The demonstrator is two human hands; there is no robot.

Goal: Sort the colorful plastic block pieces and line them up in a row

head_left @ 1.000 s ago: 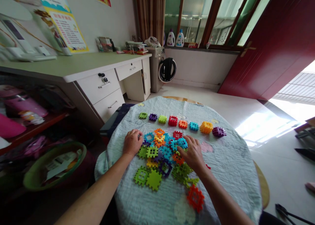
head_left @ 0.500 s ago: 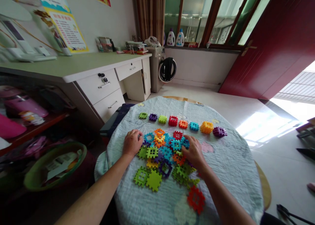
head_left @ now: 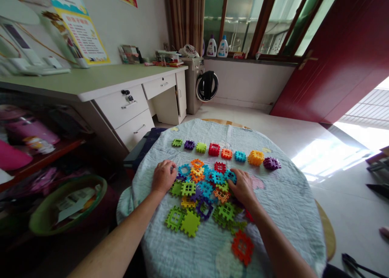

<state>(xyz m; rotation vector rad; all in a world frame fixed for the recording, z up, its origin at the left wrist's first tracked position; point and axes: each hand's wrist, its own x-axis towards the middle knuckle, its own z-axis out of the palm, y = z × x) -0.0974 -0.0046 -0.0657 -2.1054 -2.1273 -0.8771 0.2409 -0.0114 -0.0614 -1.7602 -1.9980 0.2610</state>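
Observation:
Loose interlocking plastic building pieces (head_left: 206,189) in several colours lie in a heap on the cloth-covered table. At the heap's right side, my right hand (head_left: 243,185) has its thumb and fingers closed at a blue notched building piece (head_left: 230,175). My left hand (head_left: 164,176) rests on the cloth at the heap's left edge, fingers curled inward, close to a blue piece with a round opening (head_left: 184,170). Whatever its fingers may hold is hidden. Green pieces (head_left: 190,223) and an orange-red piece (head_left: 242,247) lie nearer to me.
Behind the heap runs a row of sorted stacks, from a green one (head_left: 177,142) to a purple one (head_left: 271,163). A pale patterned cloth (head_left: 291,213) covers the round table. Left stand a desk (head_left: 100,81) and a green-rimmed basket (head_left: 105,189).
My right hand has shifted slightly to the right, and the blue piece at its fingers now shows more. My left hand has stayed in place.

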